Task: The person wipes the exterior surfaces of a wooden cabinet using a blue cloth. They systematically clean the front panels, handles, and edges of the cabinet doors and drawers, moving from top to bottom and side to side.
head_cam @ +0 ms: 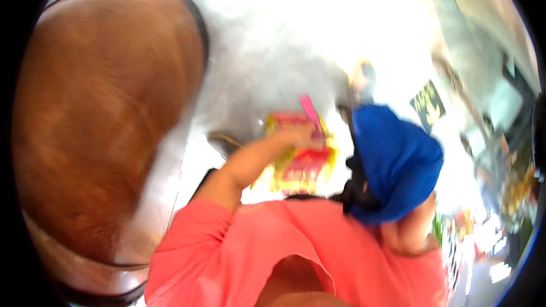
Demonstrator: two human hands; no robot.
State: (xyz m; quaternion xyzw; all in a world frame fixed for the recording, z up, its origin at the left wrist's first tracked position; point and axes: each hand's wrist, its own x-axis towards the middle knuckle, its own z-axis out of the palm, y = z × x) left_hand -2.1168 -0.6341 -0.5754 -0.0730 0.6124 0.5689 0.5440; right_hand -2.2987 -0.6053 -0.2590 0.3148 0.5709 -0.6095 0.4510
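My left hand is over a red-and-yellow package in front of my body. A pink strip sticks up beside its fingers, with its lower part running along them. Motion blur hides whether the fingers are closed on the strip, on the package or on neither. A piece of blue fabric, with black parts along its left side, covers my bent right forearm. My right hand is out of view behind it.
A large brown surface with a dark rim, perhaps a tabletop, fills the left side. Below is a bright, glossy floor. A dark sign with yellowish marks is at the right, above blurred, colourful goods.
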